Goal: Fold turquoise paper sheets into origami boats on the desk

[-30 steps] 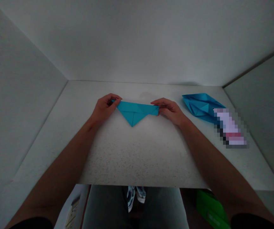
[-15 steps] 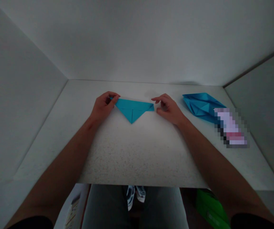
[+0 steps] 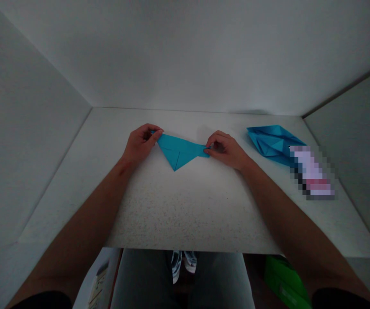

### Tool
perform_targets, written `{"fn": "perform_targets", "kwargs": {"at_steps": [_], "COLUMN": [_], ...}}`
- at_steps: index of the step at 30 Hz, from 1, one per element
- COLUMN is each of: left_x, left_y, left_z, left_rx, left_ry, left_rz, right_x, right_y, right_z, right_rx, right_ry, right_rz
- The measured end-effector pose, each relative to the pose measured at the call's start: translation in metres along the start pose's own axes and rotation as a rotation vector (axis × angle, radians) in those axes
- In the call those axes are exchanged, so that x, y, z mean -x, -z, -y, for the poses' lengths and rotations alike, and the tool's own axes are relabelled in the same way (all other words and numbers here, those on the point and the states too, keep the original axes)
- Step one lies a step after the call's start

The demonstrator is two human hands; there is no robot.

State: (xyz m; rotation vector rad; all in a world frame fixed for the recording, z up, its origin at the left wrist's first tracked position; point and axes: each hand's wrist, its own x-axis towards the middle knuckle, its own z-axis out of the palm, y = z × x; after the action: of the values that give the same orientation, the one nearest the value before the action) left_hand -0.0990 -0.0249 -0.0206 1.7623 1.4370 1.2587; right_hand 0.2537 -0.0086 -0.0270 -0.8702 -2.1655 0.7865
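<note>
1. w/ l. hand (image 3: 141, 142), pinching l. end of blue folded paper (image 3: 178, 148) btwn thumb & fingers (image 3: 148, 127).
2. w/ r. hand (image 3: 229, 150), pinching narrow r. end of same paper btwn thumb & fingertips, w/ small round gap btwn thumb & curled index.
3. stretched btwn l. & r. fingers, approx. mid-desk (image 3: 178, 206) side to side, nearer back than front. angled slightly, w/ l. end farther from body than r. end. can't tell if fully flat or lifted a bit.
4. pointing one triangular corner twd body, clear of fingers; showing a crease lengthwise, plus a short one running to that corner.
5. can see second blue folded paper (image 3: 273, 143) on desk, r. of r. hand, apart from fingers, w/ pale pixelated item (image 3: 313, 171) overlapping its near r. side; too blurred to id.
6. below desk edge, can see trousers (image 3: 146, 279), shoes (image 3: 176, 268) btwn legs, & green item (image 3: 284, 281) at lower r.
</note>
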Motion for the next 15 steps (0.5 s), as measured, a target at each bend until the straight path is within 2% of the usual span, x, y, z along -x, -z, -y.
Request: {"fn": "perform_targets", "kwargs": {"at_steps": [5, 12, 15], "left_x": [-0.0038, -0.0043, -0.0023], "left_y": [-0.0014, -0.0024, -0.0029], "left_z": [0.0006, -0.0022, -0.0053], "left_rx": [0.13, 0.198, 0.212], "left_ry": [0.011, -0.023, -0.012], "left_rz": [-0.054, -0.012, 0.007], "right_x": [0.0012, 0.0056, 0.0051], "right_y": [-0.0024, -0.0023, -0.0028], "right_z": [0.0094, 0.004, 0.0029], "right_rx": [-0.101, -0.122, -0.171], "right_ry": [0.031, -0.102, -0.167], "right_rz": [0.008, -0.119, -0.112]}}
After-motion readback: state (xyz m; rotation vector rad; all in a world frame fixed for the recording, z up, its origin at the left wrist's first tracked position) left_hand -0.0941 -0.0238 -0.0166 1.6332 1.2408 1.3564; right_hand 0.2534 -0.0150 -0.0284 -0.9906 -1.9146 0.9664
